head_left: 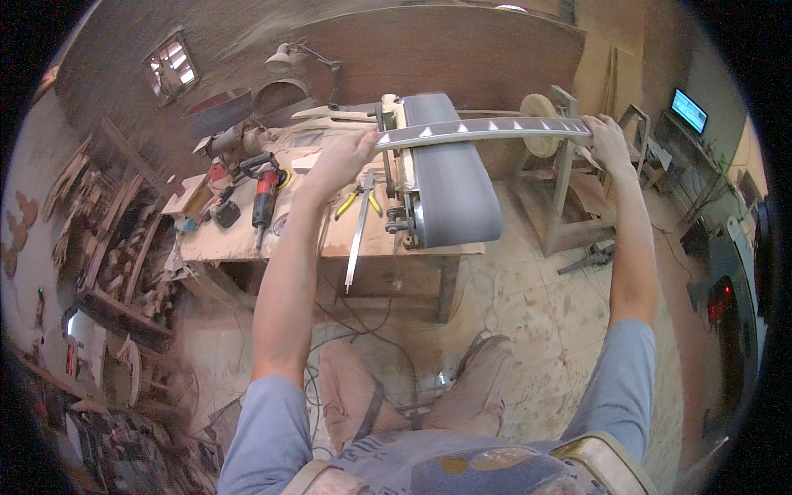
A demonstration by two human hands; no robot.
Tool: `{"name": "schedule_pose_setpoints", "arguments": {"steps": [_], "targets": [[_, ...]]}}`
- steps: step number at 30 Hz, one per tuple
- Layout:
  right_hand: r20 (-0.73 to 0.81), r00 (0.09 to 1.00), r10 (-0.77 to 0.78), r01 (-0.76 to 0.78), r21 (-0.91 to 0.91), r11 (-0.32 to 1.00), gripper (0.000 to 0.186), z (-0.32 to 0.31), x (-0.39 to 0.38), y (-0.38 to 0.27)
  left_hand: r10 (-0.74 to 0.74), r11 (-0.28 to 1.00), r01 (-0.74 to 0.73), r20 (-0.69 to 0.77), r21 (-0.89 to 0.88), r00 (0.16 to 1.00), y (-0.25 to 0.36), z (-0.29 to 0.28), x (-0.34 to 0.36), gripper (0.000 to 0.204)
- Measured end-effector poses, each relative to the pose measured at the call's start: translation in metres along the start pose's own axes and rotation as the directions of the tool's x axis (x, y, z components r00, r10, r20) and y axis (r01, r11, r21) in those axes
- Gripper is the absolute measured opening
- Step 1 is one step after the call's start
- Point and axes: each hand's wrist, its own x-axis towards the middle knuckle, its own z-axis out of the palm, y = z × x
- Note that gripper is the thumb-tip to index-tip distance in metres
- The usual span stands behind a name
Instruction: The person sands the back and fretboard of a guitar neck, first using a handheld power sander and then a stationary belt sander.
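Both hands hold a long guitar neck (487,129) crosswise over the grey belt of a belt sander (455,194). Its dark fretboard with pale triangular inlays shows toward me. My left hand (342,161) is closed around the left end, close to the sander's frame. At the opposite end, my right hand (608,142) grips the neck, well out past the belt's right side. The neck lies over the belt's upper part; whether they touch I cannot tell. The belt's surface looks streaked, as if blurred.
On the workbench (330,246) left of the sander lie a caliper (357,239), yellow-handled pliers (346,205) and a red-and-black power tool (264,198). A wooden stand (561,198) with a round wheel (539,124) is at the right. Cables (375,334) trail across the floor near my feet.
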Motion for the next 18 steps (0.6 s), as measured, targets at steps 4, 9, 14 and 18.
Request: {"name": "schedule_pose_setpoints", "arguments": {"steps": [4, 9, 14, 18], "targets": [[-0.117, 0.992, -0.045, 0.040, -0.043, 0.998, 0.059, 0.013, 0.000, -0.004, 0.008, 0.998, -0.008, -0.006, 0.054, 1.000, -0.006, -0.015, -0.005, 0.056], [-0.073, 0.997, -0.036, 0.040, 0.060, 0.997, 0.058, 0.003, 0.010, -0.039, 0.014, 0.999, -0.013, -0.024, 0.049, 1.000, -0.034, -0.033, -0.016, 0.053], [-0.106, 0.993, -0.049, 0.059, 0.094, 0.994, 0.053, 0.002, 0.016, -0.064, -0.030, 0.999, 0.031, -0.033, 0.017, 0.999, -0.052, -0.051, -0.028, 0.054], [-0.123, 0.990, -0.073, 0.092, 0.161, 0.983, 0.048, -0.006, 0.020, -0.087, -0.031, 0.999, 0.030, -0.028, -0.022, 0.999, -0.063, -0.069, -0.041, 0.053]]}}
